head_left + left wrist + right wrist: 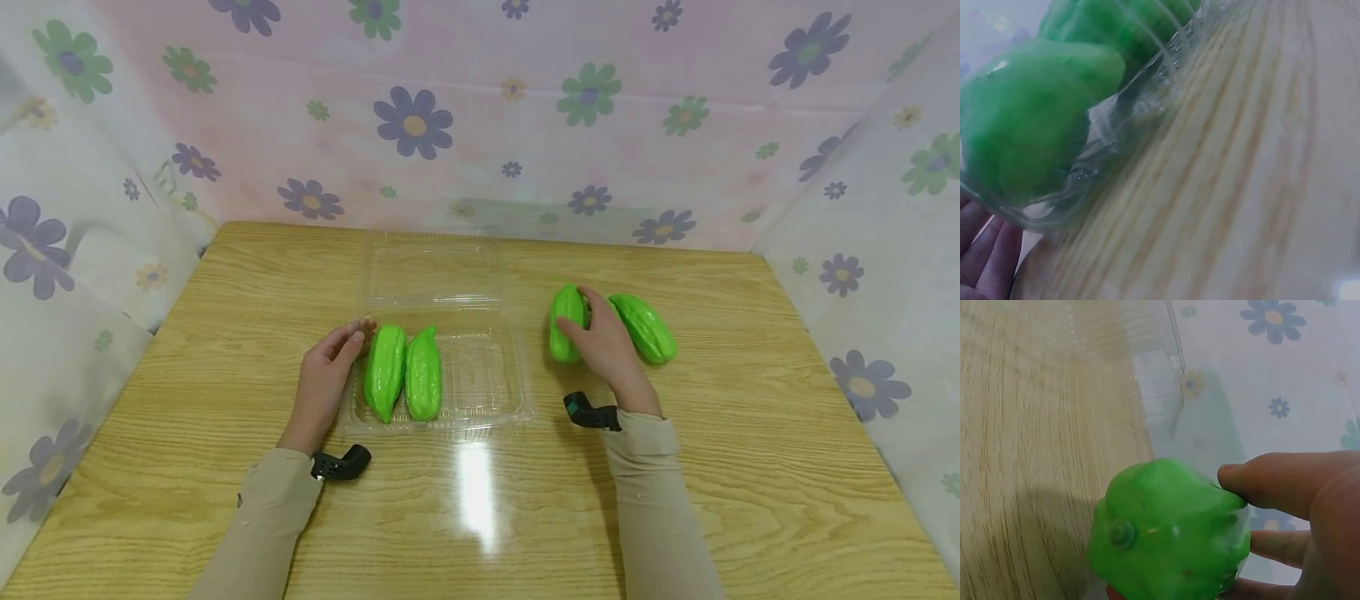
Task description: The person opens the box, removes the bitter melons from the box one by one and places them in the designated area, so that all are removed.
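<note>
A clear plastic clamshell container point(480, 375) lies on the table with its lid folded back. Inside its left half, two ribbed green bitter melons stand side by side, the left one point(386, 372) and the right one point(423, 375). My left hand point(330, 358) is at the container's left rim, its fingers point(999, 256) resting along the outside of the wall. To the right of the container, my right hand point(600, 337) grips a third bitter melon point(566, 325) between thumb and fingers. In the right wrist view, the blunt end of this bitter melon point(1163, 531) faces the camera.
Another bitter melon point(645, 328) lies on the wooden table point(720, 400), just right of my right hand. The container's lid point(431, 267) extends toward the back edge. Flowered cloth point(480, 125) hangs behind the table and along both sides.
</note>
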Available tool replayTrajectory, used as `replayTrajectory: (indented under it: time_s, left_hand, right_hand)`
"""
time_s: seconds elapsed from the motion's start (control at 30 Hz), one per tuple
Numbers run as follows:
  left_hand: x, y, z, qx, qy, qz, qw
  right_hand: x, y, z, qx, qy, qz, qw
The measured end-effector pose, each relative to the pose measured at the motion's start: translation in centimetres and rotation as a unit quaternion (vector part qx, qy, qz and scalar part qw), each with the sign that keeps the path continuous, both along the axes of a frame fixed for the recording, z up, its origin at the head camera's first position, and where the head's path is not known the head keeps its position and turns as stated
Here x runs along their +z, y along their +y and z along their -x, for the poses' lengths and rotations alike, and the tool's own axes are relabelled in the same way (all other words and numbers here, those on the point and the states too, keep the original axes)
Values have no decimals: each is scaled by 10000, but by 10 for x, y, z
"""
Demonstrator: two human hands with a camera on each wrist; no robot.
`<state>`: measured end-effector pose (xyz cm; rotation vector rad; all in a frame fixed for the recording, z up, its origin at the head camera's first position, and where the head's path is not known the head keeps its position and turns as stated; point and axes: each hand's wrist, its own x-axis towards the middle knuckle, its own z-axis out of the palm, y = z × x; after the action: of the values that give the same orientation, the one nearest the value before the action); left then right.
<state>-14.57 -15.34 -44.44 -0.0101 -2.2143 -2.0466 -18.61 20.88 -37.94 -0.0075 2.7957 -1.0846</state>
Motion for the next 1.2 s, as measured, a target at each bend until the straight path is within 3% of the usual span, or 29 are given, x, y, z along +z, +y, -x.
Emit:
replayTrajectory:
  time_s: [0.7, 0.93, 1.2]
  left_hand:
    - [2, 1, 0, -30, 74, 61, 9999]
    - [0, 1, 0, -20, 88, 65, 9999]
    - [16, 4, -6, -61, -20, 21, 10000]
  right_hand:
    - [-11, 6, 2, -280, 227, -771, 9964]
    - [-17, 3, 2, -539, 592, -959, 9922]
    - [-18, -1, 0, -606, 734, -1306, 9868]
